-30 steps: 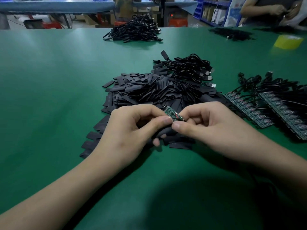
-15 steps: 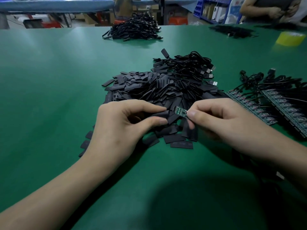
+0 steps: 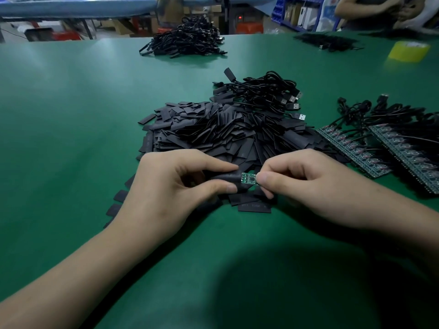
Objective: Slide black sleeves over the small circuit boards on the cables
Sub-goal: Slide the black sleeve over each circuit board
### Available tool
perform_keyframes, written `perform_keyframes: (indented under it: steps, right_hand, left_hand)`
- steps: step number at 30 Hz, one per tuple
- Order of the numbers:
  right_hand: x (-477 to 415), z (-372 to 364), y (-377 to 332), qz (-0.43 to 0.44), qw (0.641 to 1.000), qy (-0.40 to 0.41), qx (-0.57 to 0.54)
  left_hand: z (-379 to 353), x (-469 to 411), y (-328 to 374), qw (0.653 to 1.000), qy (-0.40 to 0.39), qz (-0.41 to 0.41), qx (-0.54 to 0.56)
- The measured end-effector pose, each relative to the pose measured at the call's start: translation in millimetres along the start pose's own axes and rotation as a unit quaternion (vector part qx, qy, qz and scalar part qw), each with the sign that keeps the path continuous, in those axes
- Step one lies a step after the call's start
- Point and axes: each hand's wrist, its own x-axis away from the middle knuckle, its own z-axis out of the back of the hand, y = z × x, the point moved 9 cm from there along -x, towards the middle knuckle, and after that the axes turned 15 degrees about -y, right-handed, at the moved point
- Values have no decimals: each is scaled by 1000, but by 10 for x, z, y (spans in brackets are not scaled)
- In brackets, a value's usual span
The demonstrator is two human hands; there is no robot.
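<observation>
Electronics assembly workshop, green bench [image 3: 71, 143], cable heaps [image 3: 183, 40], parts shelving [image 3: 299, 13]

Two hands: left hand [image 3: 166, 193], right hand [image 3: 308, 186]. One circuit board [image 3: 248, 178], one sleeve [image 3: 224, 178], one sleeve heap [image 3: 213, 131]. Two board strips [image 3: 351, 150], four cable piles [image 3: 261, 91].

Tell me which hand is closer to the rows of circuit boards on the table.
Right. The right hand lies just left of the rows of circuit boards, pinching a small green board; the left hand is farther left, pinching a black sleeve.
</observation>
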Motion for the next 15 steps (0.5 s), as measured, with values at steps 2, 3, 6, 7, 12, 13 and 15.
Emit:
perform_keyframes:
  steps: [2, 3, 6, 7, 12, 13, 15]
  right_hand:
    - [-7, -41, 59, -7, 997, -27, -68]
    - [-8, -75, 103, -17, 991, -42, -126]
    - [-11, -134, 149, -32, 980, -61, -185]
    - [-12, -117, 136, -30, 988, -52, -145]
    - [-3, -86, -11, -3, 999, -10, 47]
    - [-7, -93, -9, -2, 999, -14, 40]
    - [-18, -100, 27, -6, 1000, -30, -2]
  left_hand:
    - [-29, -8, 21, 999, -29, -9, -9]
    - [-36, -10, 37, 999, -38, -14, -26]
    - [-41, -12, 103, 995, -32, -27, -92]
    - [-37, -10, 105, 995, -25, -24, -94]
    - [-56, -4, 42, 998, -29, 1, -62]
    - [-69, -6, 51, 997, -38, -3, -65]
    - [-97, -20, 84, 995, -56, -17, -78]
